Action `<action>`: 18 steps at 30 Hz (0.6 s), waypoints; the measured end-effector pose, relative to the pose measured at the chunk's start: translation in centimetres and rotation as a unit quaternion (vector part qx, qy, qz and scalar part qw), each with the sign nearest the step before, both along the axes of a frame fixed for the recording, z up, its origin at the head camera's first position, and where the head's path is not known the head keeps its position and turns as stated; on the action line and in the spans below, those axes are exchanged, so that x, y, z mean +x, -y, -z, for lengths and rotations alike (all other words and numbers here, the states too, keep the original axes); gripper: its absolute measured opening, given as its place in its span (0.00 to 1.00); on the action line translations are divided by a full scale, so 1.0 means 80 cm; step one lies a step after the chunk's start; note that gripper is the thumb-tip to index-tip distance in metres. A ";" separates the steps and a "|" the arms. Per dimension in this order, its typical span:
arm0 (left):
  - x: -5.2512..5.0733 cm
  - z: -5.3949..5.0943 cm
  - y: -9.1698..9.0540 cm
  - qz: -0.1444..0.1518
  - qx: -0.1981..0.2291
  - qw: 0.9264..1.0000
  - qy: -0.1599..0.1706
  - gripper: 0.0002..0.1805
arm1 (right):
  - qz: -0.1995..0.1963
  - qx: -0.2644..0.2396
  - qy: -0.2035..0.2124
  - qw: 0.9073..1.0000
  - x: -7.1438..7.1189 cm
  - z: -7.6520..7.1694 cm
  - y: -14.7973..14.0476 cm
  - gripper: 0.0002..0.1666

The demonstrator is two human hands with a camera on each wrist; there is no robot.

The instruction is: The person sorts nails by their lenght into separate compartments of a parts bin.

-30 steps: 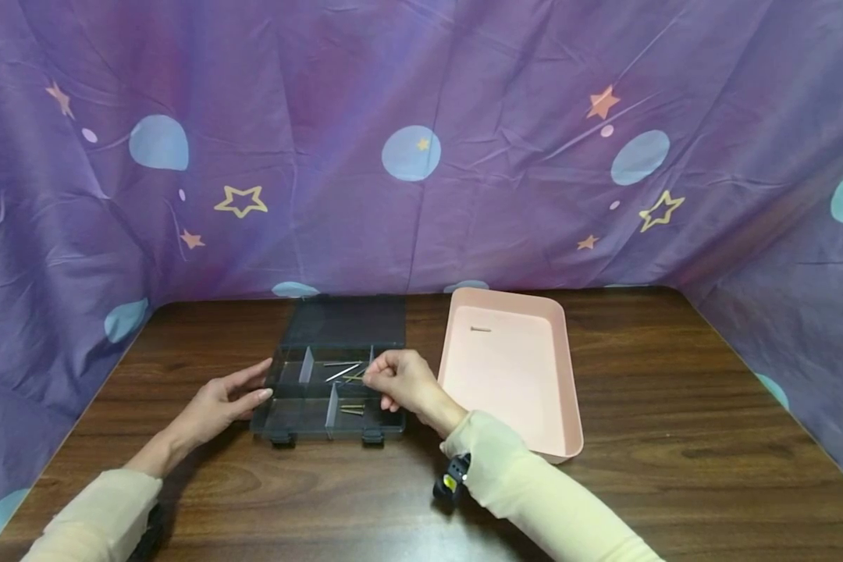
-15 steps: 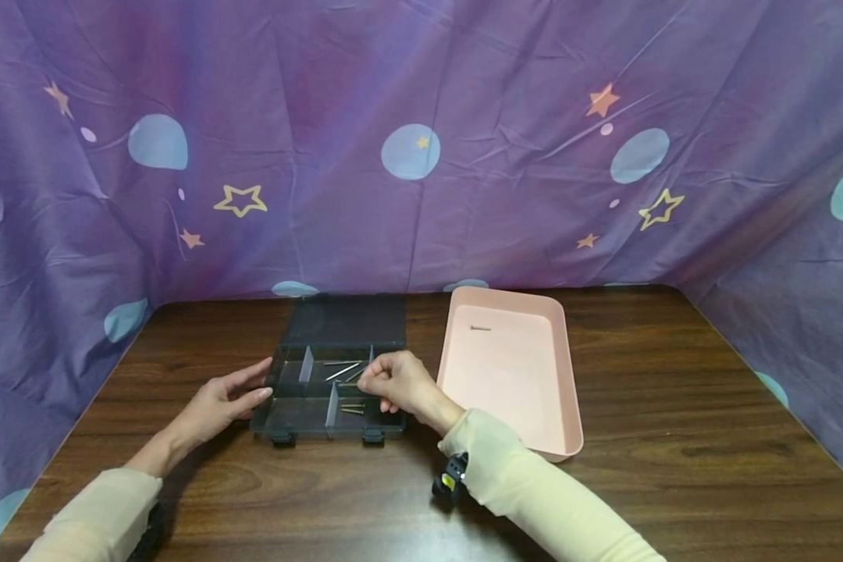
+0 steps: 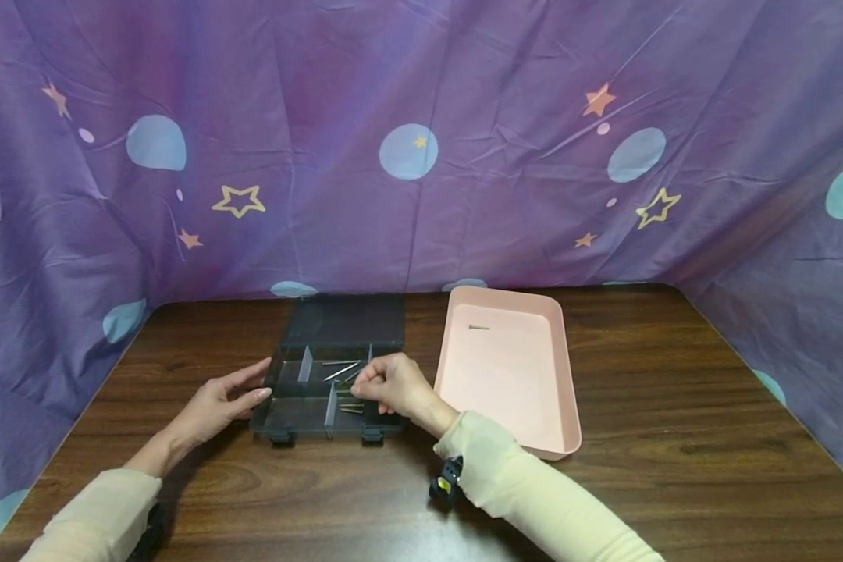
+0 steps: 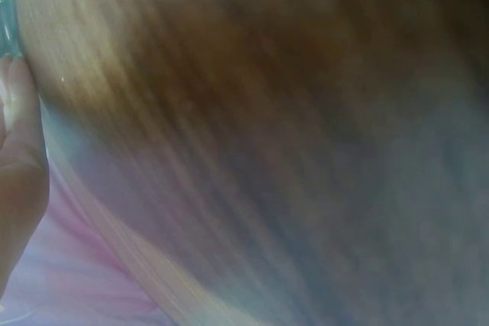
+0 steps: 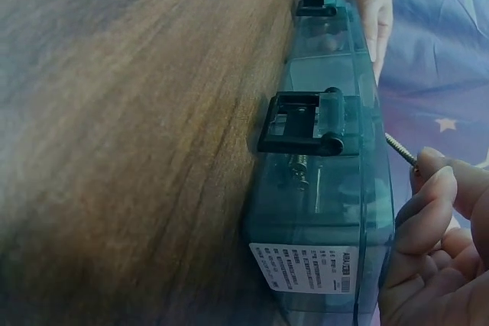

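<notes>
A dark translucent organizer box lies with its lid folded back. My right hand is over its front right compartment, thumb and forefinger pinching a screw whose threaded shaft sticks out past the fingertips. Brass screws lie in that compartment. Several thin metal pieces, silvery and nail-like, are in the back middle compartment. My left hand touches the box's left side with extended fingers; only its edge shows in the left wrist view.
Right of the box stands a pink tray with a single screw near its far left corner. Two black latches face the front of the wooden table. A purple patterned cloth hangs behind.
My right hand has shifted slightly left and nearer, bringing the pinched screw from the back compartment's edge to over the front right compartment. The left hand stays against the box.
</notes>
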State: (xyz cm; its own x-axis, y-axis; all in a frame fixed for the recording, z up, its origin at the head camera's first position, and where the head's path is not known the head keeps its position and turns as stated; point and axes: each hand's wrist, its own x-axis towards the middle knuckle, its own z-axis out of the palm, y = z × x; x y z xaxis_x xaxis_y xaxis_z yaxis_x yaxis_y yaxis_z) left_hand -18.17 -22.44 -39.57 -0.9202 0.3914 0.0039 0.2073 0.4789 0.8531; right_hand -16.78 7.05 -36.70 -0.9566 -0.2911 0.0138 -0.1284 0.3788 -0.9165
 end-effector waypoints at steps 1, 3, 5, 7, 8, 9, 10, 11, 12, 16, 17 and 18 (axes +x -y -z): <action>0.000 0.000 0.000 -0.001 -0.001 1.000 0.001 0.32 | -0.002 0.008 -0.008 1.000 0.001 0.000 0.000 0.04; 0.000 0.001 0.000 -0.001 -0.001 1.000 0.003 0.32 | -0.004 0.024 -0.024 0.999 0.001 0.000 0.000 0.04; 0.001 0.000 0.000 -0.001 -0.002 1.000 0.004 0.32 | -0.006 0.036 -0.035 0.999 0.002 0.000 0.001 0.04; 0.000 0.000 0.000 -0.002 -0.003 1.000 0.004 0.32 | -0.005 0.042 -0.040 0.998 0.002 0.001 0.000 0.04; 0.000 0.000 0.000 -0.002 -0.003 1.000 0.006 0.32 | -0.005 0.042 -0.041 0.998 0.002 0.001 0.000 0.04; 0.000 0.000 0.000 -0.003 -0.004 1.000 0.006 0.32 | -0.004 0.041 -0.041 0.998 0.002 0.000 0.000 0.04; 0.000 0.000 0.000 -0.003 -0.004 1.000 0.006 0.32 | -0.003 0.040 -0.040 0.998 0.002 0.000 0.000 0.04; 0.000 -0.001 0.000 -0.003 -0.005 1.000 0.007 0.32 | -0.002 0.037 -0.039 0.999 0.003 0.000 -0.001 0.04; 0.000 -0.001 0.000 -0.003 -0.006 1.000 0.007 0.32 | -0.001 0.034 -0.039 0.999 0.003 0.000 -0.001 0.04; 0.001 -0.001 0.000 -0.005 -0.009 1.000 0.003 0.32 | 0.003 0.024 -0.036 0.999 0.003 0.000 -0.001 0.04; 0.002 0.000 0.000 -0.006 -0.011 1.000 0.002 0.32 | 0.004 0.021 -0.034 0.999 0.003 0.000 -0.001 0.04; 0.002 0.000 0.000 -0.006 -0.011 1.000 0.001 0.33 | 0.004 0.018 -0.032 0.999 0.002 0.000 -0.001 0.04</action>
